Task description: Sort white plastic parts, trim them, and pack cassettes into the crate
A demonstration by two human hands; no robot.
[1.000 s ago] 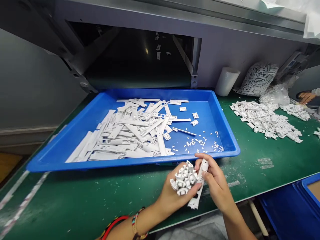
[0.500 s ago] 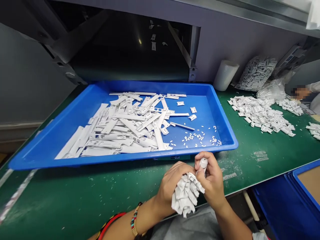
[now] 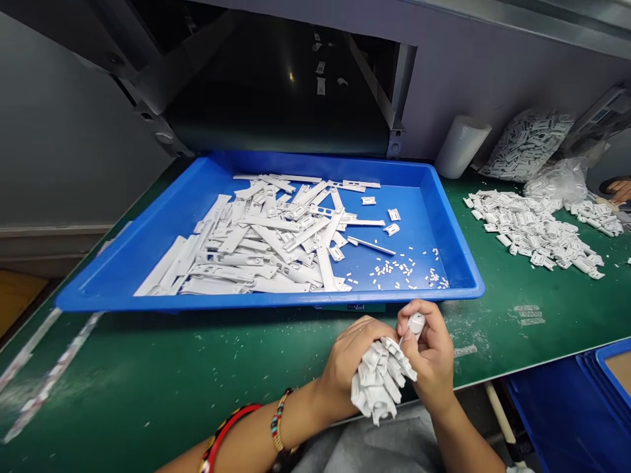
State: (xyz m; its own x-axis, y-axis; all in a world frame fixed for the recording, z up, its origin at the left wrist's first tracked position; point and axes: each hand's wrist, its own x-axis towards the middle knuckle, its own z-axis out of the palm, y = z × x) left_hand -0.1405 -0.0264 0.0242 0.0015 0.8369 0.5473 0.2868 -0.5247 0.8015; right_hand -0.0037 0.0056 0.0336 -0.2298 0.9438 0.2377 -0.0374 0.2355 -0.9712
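My left hand (image 3: 345, 358) is wrapped round a thick bundle of white plastic strips (image 3: 379, 381), their ends facing me. Close beside it, my right hand (image 3: 434, 355) pinches one white strip (image 3: 416, 324) by its rounded end between thumb and fingers; the rest of that strip is hidden. Both hands are over the front edge of the green table (image 3: 207, 368). Behind them lies a blue tray (image 3: 458, 223) with a heap of long white strips (image 3: 266, 243), a few short white pieces (image 3: 393, 215) and many tiny white bits.
A pile of white parts (image 3: 537, 226) lies on the right, with a filled clear bag (image 3: 532, 144) and a white roll (image 3: 461, 146) behind it. Another person's hand (image 3: 618, 189) shows at the far right. A dark conveyor belt (image 3: 276, 98) stands behind the tray.
The view has shifted, so the tray and table appear further right. Both hands keep their holds. The other person's hand at the far right has changed position.
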